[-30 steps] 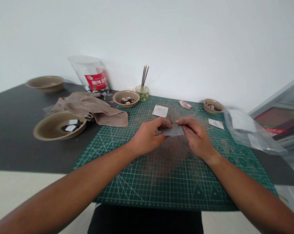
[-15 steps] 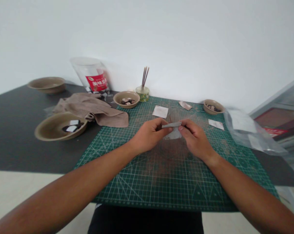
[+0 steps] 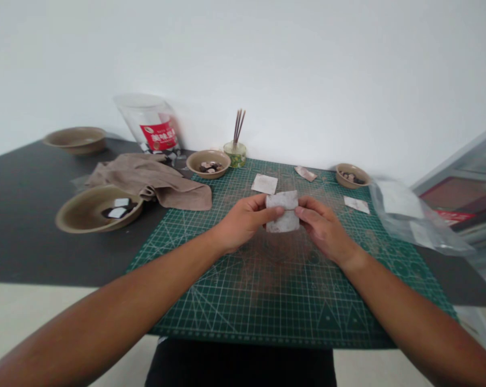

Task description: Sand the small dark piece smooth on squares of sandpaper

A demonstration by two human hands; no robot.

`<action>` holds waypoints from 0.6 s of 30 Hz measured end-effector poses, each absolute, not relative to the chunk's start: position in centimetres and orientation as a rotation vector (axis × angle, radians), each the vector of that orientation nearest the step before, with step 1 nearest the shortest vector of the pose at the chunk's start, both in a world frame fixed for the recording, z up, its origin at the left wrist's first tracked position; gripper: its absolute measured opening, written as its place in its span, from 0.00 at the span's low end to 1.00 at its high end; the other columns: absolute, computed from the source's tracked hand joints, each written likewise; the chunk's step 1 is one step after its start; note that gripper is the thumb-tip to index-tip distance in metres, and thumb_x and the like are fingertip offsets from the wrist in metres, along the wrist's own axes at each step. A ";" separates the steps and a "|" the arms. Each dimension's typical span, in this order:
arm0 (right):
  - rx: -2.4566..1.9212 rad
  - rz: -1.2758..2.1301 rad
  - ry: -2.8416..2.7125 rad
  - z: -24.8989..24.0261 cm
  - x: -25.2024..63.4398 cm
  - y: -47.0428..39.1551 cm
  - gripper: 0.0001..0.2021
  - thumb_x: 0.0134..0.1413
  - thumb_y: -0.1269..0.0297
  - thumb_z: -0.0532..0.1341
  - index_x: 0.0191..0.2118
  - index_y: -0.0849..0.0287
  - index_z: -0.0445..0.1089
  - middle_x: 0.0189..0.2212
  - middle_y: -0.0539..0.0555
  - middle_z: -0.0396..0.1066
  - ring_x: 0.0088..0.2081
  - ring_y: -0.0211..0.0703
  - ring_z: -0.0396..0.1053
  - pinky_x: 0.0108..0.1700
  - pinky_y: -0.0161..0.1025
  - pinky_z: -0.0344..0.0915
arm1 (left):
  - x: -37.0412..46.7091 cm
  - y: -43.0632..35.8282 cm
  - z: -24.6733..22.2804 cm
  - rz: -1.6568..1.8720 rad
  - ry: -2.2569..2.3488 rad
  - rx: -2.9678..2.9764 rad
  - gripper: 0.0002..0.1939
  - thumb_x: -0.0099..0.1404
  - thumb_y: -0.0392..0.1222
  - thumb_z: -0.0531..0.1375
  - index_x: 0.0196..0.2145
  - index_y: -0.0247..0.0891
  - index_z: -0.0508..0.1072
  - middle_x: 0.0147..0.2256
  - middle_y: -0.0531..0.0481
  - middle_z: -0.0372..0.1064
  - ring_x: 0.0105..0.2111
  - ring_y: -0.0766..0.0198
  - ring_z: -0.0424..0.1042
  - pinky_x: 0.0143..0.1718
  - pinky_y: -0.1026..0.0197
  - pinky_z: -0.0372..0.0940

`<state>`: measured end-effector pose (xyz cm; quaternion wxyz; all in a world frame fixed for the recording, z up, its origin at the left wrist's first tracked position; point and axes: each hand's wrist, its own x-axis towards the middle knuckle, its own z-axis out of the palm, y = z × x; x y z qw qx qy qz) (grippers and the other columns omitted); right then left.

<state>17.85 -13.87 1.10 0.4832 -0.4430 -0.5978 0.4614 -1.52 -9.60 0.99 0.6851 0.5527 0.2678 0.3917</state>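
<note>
Both hands pinch a small greyish-white sheet (image 3: pixel 282 199) above the cutting mat (image 3: pixel 267 301). It is stiff, paper-like and smudged with brown. My left hand (image 3: pixel 245 223) grips its left side, thumb across the front. My right hand (image 3: pixel 323 228) holds the opposite side between thumb and fingers. Just below the thumbs a second whitish panel (image 3: pixel 283 222) shows; whether it belongs to the same sheet or is a separate piece, I cannot tell. Beyond the hands lies a white square (image 3: pixel 265 184) on the mat.
Two small bowls with dark and tan pieces stand at the back: the left bowl (image 3: pixel 194 160) and the right bowl (image 3: pixel 341 180). A larger bowl (image 3: pixel 73 217), cloth (image 3: pixel 178 193), clear tub (image 3: pixel 130 115) and reed diffuser (image 3: pixel 235 156) are leftward. A plastic bag (image 3: pixel 440 236) lies right.
The held sheet has tilted from nearly edge-on to showing its broad face towards me. Both hands stay in nearly the same place.
</note>
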 end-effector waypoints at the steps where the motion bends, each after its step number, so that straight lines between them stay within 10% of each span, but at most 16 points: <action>1: -1.083 1.115 -1.470 1.1 17.9 -13.9 0.08 0.61 0.58 0.59 0.40 0.53 0.72 0.31 0.49 0.69 0.33 0.42 0.67 0.41 0.40 0.66 | -1.5 -9.6 1.0 0.882 0.612 1.253 0.20 0.57 0.50 0.71 0.43 0.34 0.78 0.39 0.47 0.77 0.36 0.63 0.74 0.42 0.58 0.67; 18: -1.087 1.069 -1.586 1.4 17.9 -13.9 0.11 0.62 0.61 0.59 0.46 0.55 0.76 0.38 0.51 0.77 0.40 0.46 0.73 0.43 0.41 0.68 | -1.5 -9.4 0.9 0.816 0.624 1.418 0.17 0.59 0.51 0.68 0.38 0.34 0.75 0.33 0.52 0.74 0.31 0.66 0.70 0.34 0.63 0.64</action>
